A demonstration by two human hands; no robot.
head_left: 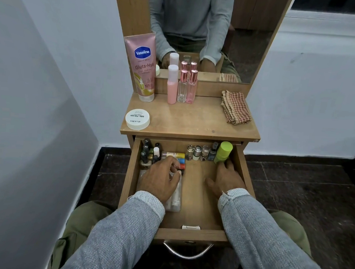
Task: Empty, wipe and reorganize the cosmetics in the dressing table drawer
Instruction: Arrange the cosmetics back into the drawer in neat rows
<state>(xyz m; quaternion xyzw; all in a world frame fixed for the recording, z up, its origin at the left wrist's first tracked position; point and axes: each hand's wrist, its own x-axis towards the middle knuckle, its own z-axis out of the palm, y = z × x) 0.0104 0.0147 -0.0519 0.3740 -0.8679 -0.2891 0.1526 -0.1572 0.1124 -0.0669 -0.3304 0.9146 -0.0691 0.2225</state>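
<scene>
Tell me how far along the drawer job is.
Partly emptied, or so it looks: the lotion tube, three bottles and a white jar stand on the tabletop. In hand: the left hand reaches among small tubes at the drawer's left, while the right hand rests by the green bottle. Left: the remaining cosmetics; the folded cloth lies unused, so wiping and reorganizing remain.

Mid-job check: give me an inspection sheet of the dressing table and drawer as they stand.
Surface: wooden tabletop, bare in the middle.
Job's things: open drawer holds small bottles, green bottle, clear pouch; checked cloth lies folded on top.
Clutter: Vaseline tube, three pink-capped bottles, white jar.
Hands: left hand over the pouch; right hand flat beside the green bottle.
Cables: nothing seen.
Surroundings: mirror, white walls, dark tiled floor.
</scene>
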